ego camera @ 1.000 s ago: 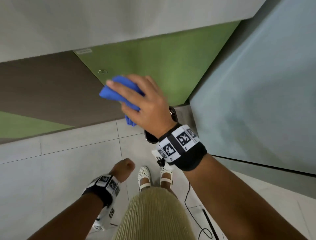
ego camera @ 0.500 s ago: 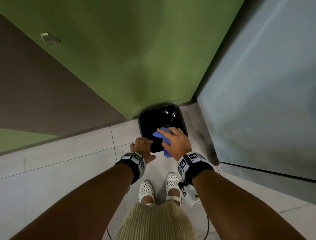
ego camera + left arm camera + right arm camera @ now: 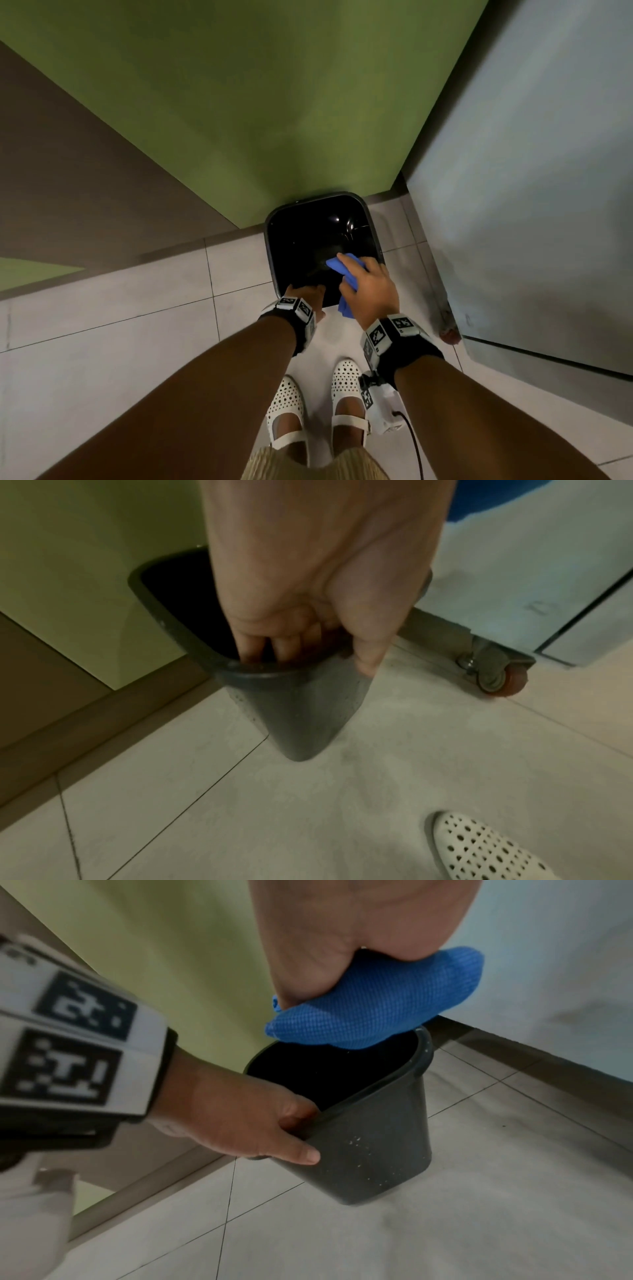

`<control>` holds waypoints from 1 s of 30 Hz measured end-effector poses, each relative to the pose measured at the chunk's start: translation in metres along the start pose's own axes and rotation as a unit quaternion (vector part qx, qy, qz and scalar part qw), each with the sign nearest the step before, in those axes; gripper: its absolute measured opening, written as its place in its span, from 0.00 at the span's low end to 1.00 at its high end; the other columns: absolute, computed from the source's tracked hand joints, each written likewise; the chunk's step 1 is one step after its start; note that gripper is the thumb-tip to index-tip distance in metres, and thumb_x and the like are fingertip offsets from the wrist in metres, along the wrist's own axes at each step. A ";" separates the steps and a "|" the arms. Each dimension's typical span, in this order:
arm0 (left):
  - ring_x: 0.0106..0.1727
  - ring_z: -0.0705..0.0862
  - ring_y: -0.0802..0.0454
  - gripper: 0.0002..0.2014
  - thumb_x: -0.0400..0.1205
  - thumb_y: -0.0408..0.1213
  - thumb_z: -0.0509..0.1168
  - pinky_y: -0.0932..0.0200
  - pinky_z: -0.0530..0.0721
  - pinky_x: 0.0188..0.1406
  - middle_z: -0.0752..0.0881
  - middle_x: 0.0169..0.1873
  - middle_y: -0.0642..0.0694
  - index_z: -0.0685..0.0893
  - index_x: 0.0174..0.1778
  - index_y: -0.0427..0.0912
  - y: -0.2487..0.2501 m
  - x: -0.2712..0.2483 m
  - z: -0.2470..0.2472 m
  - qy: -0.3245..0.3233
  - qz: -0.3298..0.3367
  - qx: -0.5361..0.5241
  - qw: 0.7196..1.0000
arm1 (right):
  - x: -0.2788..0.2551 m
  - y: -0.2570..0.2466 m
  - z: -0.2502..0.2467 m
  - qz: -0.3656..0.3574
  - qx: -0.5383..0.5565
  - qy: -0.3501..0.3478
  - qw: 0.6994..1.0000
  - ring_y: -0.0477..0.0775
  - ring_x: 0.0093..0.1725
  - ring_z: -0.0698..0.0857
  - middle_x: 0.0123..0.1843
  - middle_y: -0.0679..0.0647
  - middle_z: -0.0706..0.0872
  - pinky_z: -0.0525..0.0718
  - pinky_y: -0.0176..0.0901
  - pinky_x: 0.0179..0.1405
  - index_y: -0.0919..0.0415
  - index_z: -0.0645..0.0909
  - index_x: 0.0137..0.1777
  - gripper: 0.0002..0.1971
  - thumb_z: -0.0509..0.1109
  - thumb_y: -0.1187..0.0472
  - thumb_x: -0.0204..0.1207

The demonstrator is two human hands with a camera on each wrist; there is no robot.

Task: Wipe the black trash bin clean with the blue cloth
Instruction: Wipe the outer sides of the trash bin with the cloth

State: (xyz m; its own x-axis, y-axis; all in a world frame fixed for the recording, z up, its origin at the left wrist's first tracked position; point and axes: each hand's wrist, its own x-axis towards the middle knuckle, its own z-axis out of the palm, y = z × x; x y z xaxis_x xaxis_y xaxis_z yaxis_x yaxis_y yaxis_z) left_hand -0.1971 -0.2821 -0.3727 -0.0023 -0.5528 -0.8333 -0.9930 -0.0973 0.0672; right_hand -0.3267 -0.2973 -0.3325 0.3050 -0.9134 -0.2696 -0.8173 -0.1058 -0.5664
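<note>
The black trash bin (image 3: pixel 301 233) (image 3: pixel 298 712) (image 3: pixel 373 1137) stands on the tiled floor against the green wall. My left hand (image 3: pixel 305 296) (image 3: pixel 301 653) (image 3: pixel 274 1131) grips its near rim, fingers inside and thumb outside. My right hand (image 3: pixel 368 291) holds the bunched blue cloth (image 3: pixel 342 270) (image 3: pixel 373 1004) over the bin's near right rim. In the right wrist view the cloth hangs just above the opening. Whether it touches the rim I cannot tell. Pale specks dot the bin's outer wall.
A grey cabinet on castors (image 3: pixel 496 674) stands close on the right of the bin. The green wall panel (image 3: pixel 274 102) is right behind it. My white shoes (image 3: pixel 287 411) are on the pale tiles just short of the bin.
A second ago my right hand held the cloth high and the left hung at my side. Both have come down to the bin; the left now grips the rim.
</note>
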 end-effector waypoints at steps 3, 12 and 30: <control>0.66 0.79 0.37 0.19 0.85 0.39 0.53 0.48 0.75 0.66 0.80 0.66 0.35 0.71 0.71 0.38 -0.001 -0.001 0.009 0.021 0.007 -0.026 0.999 | -0.006 0.005 0.004 -0.002 0.018 0.037 0.999 0.65 0.59 0.78 0.63 0.61 0.80 0.82 0.56 0.55 0.53 0.74 0.73 0.24 0.68 0.62 0.76; 0.65 0.79 0.37 0.19 0.83 0.35 0.56 0.53 0.74 0.65 0.81 0.63 0.32 0.71 0.70 0.36 -0.009 -0.034 -0.015 0.113 0.085 -0.183 0.973 | -0.024 -0.003 -0.027 0.149 0.132 0.234 0.952 0.65 0.55 0.81 0.64 0.66 0.77 0.83 0.52 0.51 0.57 0.74 0.72 0.23 0.65 0.66 0.76; 0.59 0.82 0.37 0.16 0.87 0.38 0.49 0.39 0.80 0.61 0.81 0.59 0.36 0.69 0.70 0.41 -0.005 -0.043 0.000 0.025 0.020 -0.785 0.619 | -0.011 -0.034 0.022 0.146 0.089 0.008 0.985 0.61 0.72 0.67 0.78 0.58 0.64 0.67 0.49 0.71 0.47 0.61 0.79 0.26 0.62 0.54 0.82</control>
State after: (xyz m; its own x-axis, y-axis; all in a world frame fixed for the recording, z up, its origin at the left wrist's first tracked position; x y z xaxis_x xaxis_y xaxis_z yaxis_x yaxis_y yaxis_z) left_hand -0.1923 -0.2578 -0.3374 0.0188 -0.6020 -0.7983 0.3456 -0.7453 0.5702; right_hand -0.2912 -0.2752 -0.3273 0.0604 -0.9004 -0.4310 -0.7698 0.2328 -0.5943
